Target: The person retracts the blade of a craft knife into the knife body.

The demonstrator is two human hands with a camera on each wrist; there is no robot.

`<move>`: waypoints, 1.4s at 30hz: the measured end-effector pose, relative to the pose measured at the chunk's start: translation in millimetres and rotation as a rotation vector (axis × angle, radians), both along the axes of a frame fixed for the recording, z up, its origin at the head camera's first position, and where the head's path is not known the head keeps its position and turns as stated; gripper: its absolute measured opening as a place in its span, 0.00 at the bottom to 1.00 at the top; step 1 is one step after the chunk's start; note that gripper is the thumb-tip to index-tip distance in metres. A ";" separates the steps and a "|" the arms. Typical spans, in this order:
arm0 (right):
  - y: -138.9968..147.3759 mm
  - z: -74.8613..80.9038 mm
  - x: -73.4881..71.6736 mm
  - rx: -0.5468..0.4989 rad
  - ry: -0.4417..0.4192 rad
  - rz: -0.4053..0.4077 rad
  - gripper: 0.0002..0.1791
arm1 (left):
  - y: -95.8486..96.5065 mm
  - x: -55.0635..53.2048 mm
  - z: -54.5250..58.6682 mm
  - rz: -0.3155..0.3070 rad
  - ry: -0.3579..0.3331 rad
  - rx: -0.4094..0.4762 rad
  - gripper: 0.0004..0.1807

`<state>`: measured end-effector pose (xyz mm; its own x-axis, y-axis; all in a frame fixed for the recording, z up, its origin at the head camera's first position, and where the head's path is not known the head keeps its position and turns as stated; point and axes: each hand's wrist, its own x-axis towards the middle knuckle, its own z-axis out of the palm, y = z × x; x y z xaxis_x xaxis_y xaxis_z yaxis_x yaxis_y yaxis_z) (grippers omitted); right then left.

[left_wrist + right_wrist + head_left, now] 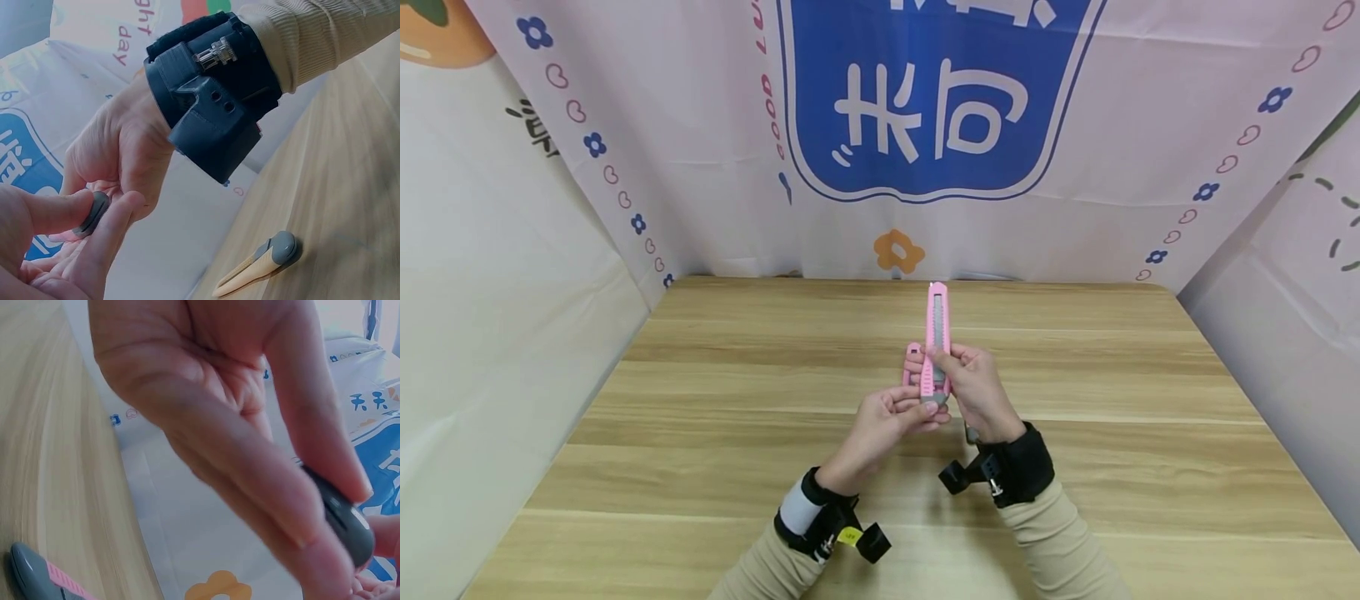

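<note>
Both hands hold a pink utility knife (937, 321) upright above the table, its grey end cap downward. My left hand (883, 417) pinches the cap between thumb and fingers; the left wrist view shows that grey cap (92, 214) from below. With its thumb across the front of the body, my right hand (985, 396) grips the knife just above the cap. A second pink utility knife (907, 375) lies on the table behind the hands, partly covered by fingers in the head view. Its grey end (284, 247) shows in the left wrist view.
The wood-grain table (700, 450) runs back to a printed white curtain (715, 192) with a blue sign pattern. White cloth (497, 333) hangs at the left side, more at the right. Each wrist wears a black camera strap (1026, 467).
</note>
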<state>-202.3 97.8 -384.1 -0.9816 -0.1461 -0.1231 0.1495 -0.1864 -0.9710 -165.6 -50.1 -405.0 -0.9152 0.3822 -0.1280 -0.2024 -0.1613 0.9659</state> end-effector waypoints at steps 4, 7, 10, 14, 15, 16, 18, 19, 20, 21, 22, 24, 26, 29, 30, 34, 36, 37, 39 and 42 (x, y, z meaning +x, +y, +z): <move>0.4 0.8 0.5 0.003 0.010 0.013 0.21 | -0.1 -0.2 0.0 0.007 -0.004 0.003 0.19; 0.6 1.6 0.4 0.006 0.007 0.011 0.22 | 0.1 -0.7 0.4 0.018 -0.021 0.016 0.20; -0.1 2.5 -0.1 0.008 -0.007 -0.002 0.22 | 0.2 -1.4 0.1 0.031 -0.044 0.025 0.20; -1.3 3.7 -0.4 -0.002 -0.012 -0.002 0.22 | 0.7 -2.3 -1.0 0.044 -0.072 0.044 0.20; -1.6 4.0 -0.5 -0.003 -0.018 -0.005 0.22 | 1.0 -2.4 -1.0 0.047 -0.076 0.049 0.20; -1.9 4.3 -0.4 -0.007 -0.021 -0.006 0.22 | 1.2 -2.4 -0.9 0.051 -0.079 0.056 0.20; -2.6 4.0 -0.3 -0.024 -0.024 -0.008 0.22 | 1.4 -2.4 -0.6 0.061 -0.081 0.062 0.20; -3.1 3.8 -0.2 -0.032 -0.026 -0.008 0.22 | 1.4 -2.5 0.0 0.065 -0.079 0.060 0.20; -3.9 3.3 -0.3 -0.040 -0.027 -0.008 0.22 | 1.3 -2.5 0.6 0.070 -0.077 0.057 0.20; -4.8 2.5 -0.5 -0.050 -0.028 -0.008 0.22 | 1.1 -2.6 0.9 0.077 -0.075 0.057 0.20; -5.8 1.7 -0.6 -0.064 -0.022 -0.003 0.23 | 0.8 -2.7 1.2 0.083 -0.075 0.058 0.20; -8.2 0.2 -0.8 -0.085 -0.018 -0.003 0.23 | 0.3 -2.9 1.6 0.095 -0.078 0.061 0.20; -10.0 -1.4 -1.3 -0.091 -0.011 -0.006 0.24 | -0.1 -3.0 1.9 0.104 -0.077 0.066 0.20; -12.3 -2.2 -1.5 -0.093 -0.001 -0.023 0.23 | -0.7 -2.9 2.0 0.106 -0.077 0.072 0.19; -12.8 -2.4 -1.4 -0.089 0.004 -0.024 0.23 | -1.0 -2.8 2.2 0.106 -0.077 0.070 0.19; -13.5 -2.1 -0.6 -0.077 0.020 -0.016 0.23 | -1.9 -2.2 3.7 0.106 -0.085 0.060 0.20; -13.1 -1.9 0.1 -0.070 0.027 -0.007 0.23 | -2.0 -2.2 4.2 0.103 -0.088 0.060 0.20; -12.9 -1.7 0.4 -0.070 0.029 -0.005 0.23 | -1.9 -2.3 4.5 0.099 -0.087 0.063 0.20; -12.7 -1.5 0.9 -0.072 0.032 -0.001 0.23 | -1.8 -2.4 4.6 0.094 -0.087 0.069 0.20; -12.0 -1.8 1.1 -0.080 0.039 0.006 0.23 | -1.6 -2.5 4.2 0.089 -0.090 0.075 0.20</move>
<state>-201.2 85.8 -385.9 -0.9845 -0.1597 -0.0725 0.1132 -0.2627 -0.9582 -168.0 -51.7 -400.8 -0.9319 0.3119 -0.1851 -0.2693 -0.2533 0.9291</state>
